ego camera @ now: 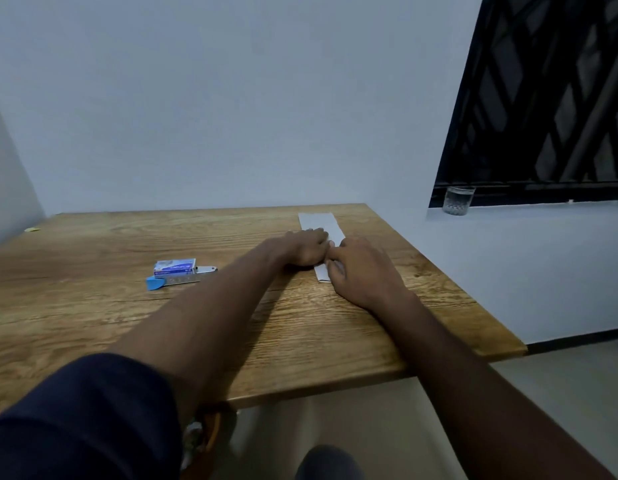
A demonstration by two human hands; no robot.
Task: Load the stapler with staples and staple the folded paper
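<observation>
1. So far, the left hand (306,247) and right hand (361,268) lie flat on the folded paper (319,223), fingers (318,233) spread and pressing, gripping nothing.
2. The stapler (181,279) and staple box (174,266) lie untouched on the surface (93,306), well left of the fingers.
3. Loading and stapling seem still ahead.

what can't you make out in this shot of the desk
Head view:
- Middle of the folded paper: covered by the left hand and right hand.
- Stapler: partly behind the staple box; whether it is loaded is hidden.
- Box print: too small.
- Yellow scrap: too small to identify.
</observation>
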